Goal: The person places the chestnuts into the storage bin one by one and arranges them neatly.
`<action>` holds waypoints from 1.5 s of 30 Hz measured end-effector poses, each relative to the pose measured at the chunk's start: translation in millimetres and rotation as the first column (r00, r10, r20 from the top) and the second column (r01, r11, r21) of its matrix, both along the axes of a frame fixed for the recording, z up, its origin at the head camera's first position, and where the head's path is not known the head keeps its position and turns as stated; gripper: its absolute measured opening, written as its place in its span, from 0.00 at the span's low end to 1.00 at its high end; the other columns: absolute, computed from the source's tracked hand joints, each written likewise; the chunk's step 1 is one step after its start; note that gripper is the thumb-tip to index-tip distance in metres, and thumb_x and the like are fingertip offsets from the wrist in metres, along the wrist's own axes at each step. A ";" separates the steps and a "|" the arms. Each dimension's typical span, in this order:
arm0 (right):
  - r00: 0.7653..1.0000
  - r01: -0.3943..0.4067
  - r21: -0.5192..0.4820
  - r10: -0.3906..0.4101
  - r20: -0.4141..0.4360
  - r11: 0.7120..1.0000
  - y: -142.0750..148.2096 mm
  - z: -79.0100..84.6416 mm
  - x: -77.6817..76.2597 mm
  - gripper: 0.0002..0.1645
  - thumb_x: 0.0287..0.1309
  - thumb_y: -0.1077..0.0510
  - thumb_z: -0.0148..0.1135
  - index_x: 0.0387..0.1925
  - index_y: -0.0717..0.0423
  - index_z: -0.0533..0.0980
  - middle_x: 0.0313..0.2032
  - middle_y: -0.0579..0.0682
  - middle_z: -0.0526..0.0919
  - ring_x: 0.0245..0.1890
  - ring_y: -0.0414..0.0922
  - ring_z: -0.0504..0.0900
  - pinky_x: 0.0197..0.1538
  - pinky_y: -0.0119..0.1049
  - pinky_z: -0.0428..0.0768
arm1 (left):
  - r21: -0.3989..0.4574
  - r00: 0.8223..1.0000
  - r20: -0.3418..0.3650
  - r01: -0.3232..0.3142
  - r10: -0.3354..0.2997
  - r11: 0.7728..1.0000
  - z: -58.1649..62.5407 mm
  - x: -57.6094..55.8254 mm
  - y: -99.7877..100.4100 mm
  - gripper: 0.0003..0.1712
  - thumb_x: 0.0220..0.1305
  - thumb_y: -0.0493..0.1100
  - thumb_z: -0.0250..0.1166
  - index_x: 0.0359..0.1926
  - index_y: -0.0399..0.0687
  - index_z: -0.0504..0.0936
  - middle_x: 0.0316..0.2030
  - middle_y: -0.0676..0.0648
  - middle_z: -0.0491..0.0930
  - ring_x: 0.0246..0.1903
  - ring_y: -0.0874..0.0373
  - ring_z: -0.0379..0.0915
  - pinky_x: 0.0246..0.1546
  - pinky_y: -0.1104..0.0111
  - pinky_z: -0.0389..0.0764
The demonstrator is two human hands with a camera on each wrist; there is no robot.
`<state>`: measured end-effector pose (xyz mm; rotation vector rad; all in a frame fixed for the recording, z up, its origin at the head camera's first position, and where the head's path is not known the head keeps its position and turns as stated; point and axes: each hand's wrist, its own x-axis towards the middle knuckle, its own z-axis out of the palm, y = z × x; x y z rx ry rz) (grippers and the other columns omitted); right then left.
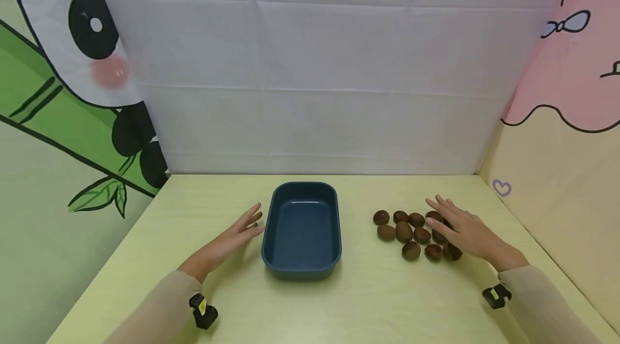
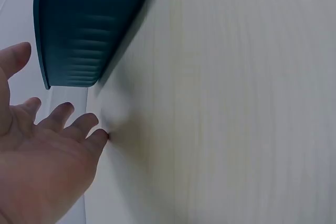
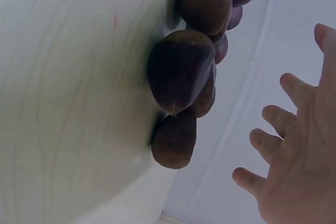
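Above chestnuts the right hand is spread, beside the tray the left hand.

Blue bin, brown chestnuts clustered rightward

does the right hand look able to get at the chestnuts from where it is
Likely yes: the right hand hangs close by the chestnuts, holding nothing, with nothing visible in between. The blue container stands well to their left, out of the way.
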<state>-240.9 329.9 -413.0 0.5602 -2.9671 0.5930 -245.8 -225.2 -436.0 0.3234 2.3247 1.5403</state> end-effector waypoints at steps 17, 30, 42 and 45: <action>0.996 -0.087 -0.113 0.088 0.006 0.990 -28.6 6.4 -11.1 0.35 0.77 0.42 0.47 0.74 0.57 0.63 0.73 0.62 0.61 0.71 0.65 0.60 0.66 0.67 0.60 | 0.236 0.997 0.032 0.057 -0.067 0.970 -8.0 -4.4 6.3 0.38 0.78 0.46 0.54 0.81 0.53 0.47 0.75 0.34 0.50 0.73 0.41 0.53 0.71 0.51 0.58; 0.975 -0.200 -0.142 0.212 0.070 0.969 -60.7 9.4 -42.2 0.27 0.73 0.50 0.58 0.65 0.61 0.72 0.62 0.60 0.76 0.61 0.60 0.75 0.62 0.58 0.72 | 0.260 0.997 0.054 0.036 -0.052 0.965 -8.3 -4.7 7.9 0.37 0.78 0.46 0.55 0.80 0.57 0.48 0.75 0.35 0.53 0.71 0.42 0.57 0.70 0.50 0.59; 0.940 -0.223 -0.087 0.238 0.246 0.971 -80.3 8.2 -76.5 0.23 0.67 0.55 0.64 0.61 0.58 0.77 0.56 0.53 0.81 0.59 0.55 0.77 0.61 0.56 0.72 | 0.266 0.997 0.057 0.029 -0.046 0.964 -9.9 -3.5 9.1 0.38 0.77 0.48 0.56 0.80 0.56 0.48 0.75 0.34 0.53 0.70 0.40 0.59 0.70 0.50 0.60; 0.932 -0.237 -0.065 0.246 0.265 0.969 -84.1 3.7 -83.2 0.22 0.64 0.56 0.67 0.59 0.58 0.79 0.52 0.51 0.84 0.56 0.54 0.79 0.61 0.55 0.73 | 0.266 0.997 0.053 0.038 -0.054 0.963 -11.1 -3.5 9.5 0.38 0.77 0.48 0.56 0.80 0.55 0.48 0.75 0.34 0.53 0.70 0.40 0.59 0.70 0.50 0.61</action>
